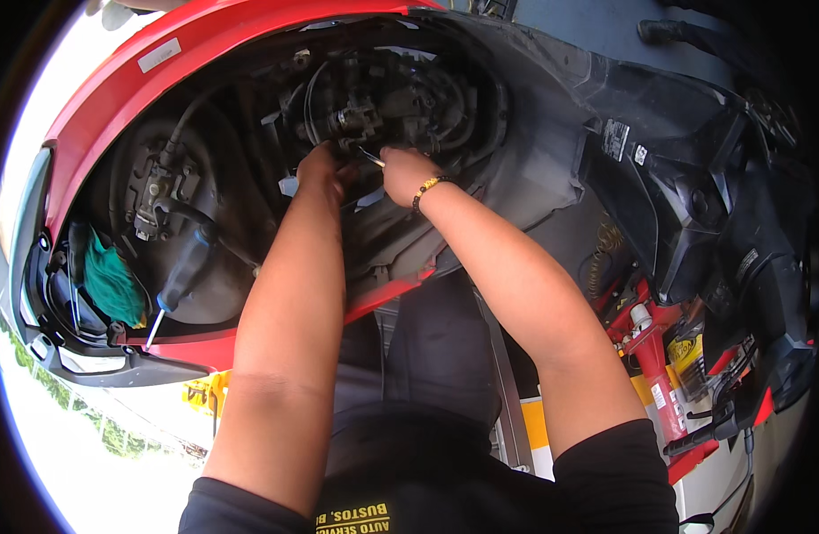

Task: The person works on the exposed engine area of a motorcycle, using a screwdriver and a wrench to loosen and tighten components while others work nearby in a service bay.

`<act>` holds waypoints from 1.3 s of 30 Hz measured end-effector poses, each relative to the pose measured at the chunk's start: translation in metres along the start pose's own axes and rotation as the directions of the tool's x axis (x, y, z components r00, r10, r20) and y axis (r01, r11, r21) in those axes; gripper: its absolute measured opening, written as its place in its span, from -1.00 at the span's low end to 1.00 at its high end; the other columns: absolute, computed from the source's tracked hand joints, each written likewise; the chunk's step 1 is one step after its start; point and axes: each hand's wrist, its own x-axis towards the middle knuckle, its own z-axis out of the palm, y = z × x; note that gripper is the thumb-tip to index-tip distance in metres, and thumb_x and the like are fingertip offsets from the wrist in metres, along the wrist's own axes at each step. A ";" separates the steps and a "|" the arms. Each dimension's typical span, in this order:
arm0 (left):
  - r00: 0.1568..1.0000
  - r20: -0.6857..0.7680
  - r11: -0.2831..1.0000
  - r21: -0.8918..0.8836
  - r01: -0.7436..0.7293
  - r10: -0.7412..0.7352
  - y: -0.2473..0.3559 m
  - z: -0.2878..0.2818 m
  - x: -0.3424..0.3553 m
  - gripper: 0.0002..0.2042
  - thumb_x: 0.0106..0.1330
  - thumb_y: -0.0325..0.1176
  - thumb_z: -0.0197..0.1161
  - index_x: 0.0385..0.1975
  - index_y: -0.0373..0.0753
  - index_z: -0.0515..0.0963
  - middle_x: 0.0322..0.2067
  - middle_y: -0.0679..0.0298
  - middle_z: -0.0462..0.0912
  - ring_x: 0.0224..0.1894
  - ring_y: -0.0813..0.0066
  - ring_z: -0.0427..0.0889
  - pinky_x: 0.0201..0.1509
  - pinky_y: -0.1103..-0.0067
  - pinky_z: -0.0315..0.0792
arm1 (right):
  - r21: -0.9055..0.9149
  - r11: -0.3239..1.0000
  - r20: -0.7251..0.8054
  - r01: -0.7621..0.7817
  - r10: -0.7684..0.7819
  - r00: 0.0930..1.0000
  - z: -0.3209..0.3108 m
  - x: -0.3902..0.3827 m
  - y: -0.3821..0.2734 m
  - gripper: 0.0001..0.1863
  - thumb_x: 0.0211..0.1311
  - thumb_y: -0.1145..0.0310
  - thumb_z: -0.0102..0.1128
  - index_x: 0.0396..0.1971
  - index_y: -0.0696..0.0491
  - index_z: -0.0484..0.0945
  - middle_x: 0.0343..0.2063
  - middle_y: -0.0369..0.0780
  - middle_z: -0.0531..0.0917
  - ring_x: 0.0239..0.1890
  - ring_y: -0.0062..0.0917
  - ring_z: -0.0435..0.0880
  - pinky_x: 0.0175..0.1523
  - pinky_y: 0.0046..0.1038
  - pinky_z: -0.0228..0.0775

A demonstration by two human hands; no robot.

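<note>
Both my arms reach into the dark engine bay (276, 114) of a red scooter. My right hand (408, 175), with a beaded bracelet (430, 189) at the wrist, is closed on a thin pale tool (372, 158). Its narrow end points up and left toward a metal engine part (358, 117); its exact kind is too small to tell. My left hand (319, 169) is just left of it, low among the parts below the same metal piece. The left fingertips are hidden in shadow, so what they touch does not show.
A screwdriver (185, 269) with a dark blue handle leans at the left, near a fuel-pump-like fitting (151, 200) with a hose. A green cloth (114, 280) is tucked into the far left corner. Black plastic panels (685, 196) and a red jack-like tool (654, 356) are at the right.
</note>
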 end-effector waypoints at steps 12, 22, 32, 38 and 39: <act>0.997 -0.078 0.997 -0.074 0.008 -0.013 -0.006 0.000 0.007 -0.72 0.25 -0.36 0.18 -0.06 -0.29 0.53 -0.22 0.15 0.65 -0.35 0.21 0.69 -0.39 0.43 0.56 | 0.119 0.986 -0.018 0.115 -0.114 0.993 0.034 0.002 -0.012 -0.61 0.16 0.54 -0.07 -0.02 0.14 0.58 -0.13 0.09 0.65 0.00 -0.04 0.61 0.12 -0.22 0.45; 0.998 -0.059 0.973 -0.233 0.003 -0.018 -0.006 0.007 0.010 -0.69 0.25 -0.37 0.22 -0.04 -0.33 0.50 -0.18 0.09 0.63 -0.30 0.18 0.70 -0.38 0.41 0.58 | 0.241 0.966 -0.005 0.095 -0.097 0.995 0.043 0.043 -0.001 -0.50 0.47 0.11 -0.24 -0.17 0.21 0.61 -0.10 0.11 0.62 0.02 -0.01 0.58 0.12 -0.14 0.42; 0.996 -0.076 0.983 -0.174 -0.055 0.042 -0.007 0.001 0.013 -0.73 0.19 -0.41 0.26 -0.15 -0.41 0.53 -0.30 0.11 0.63 -0.40 0.27 0.66 -0.47 0.44 0.49 | 0.193 0.978 -0.097 0.083 -0.065 0.993 0.046 0.038 0.005 -0.49 0.48 0.07 -0.23 -0.20 0.19 0.60 -0.17 0.11 0.64 -0.05 0.02 0.61 0.03 -0.10 0.46; 0.990 0.025 0.990 -0.004 -0.141 0.141 -0.012 -0.004 0.018 -0.77 0.13 -0.43 0.22 -0.25 -0.42 0.53 -0.36 0.11 0.62 -0.49 0.33 0.61 -0.53 0.45 0.40 | 0.242 0.959 -0.078 0.147 -0.132 0.988 0.048 0.034 0.011 -0.48 0.47 0.09 -0.23 -0.23 0.26 0.58 -0.15 0.13 0.62 -0.01 0.04 0.58 0.10 -0.12 0.40; 0.989 0.002 0.989 -0.029 -0.147 0.147 -0.011 -0.002 0.017 -0.78 0.15 -0.43 0.19 -0.24 -0.40 0.53 -0.36 0.10 0.63 -0.49 0.33 0.61 -0.54 0.45 0.40 | 0.226 0.965 -0.062 0.133 -0.122 0.991 0.048 0.033 0.012 -0.47 0.47 0.08 -0.25 -0.20 0.26 0.57 -0.13 0.13 0.62 0.01 0.03 0.56 0.14 -0.13 0.37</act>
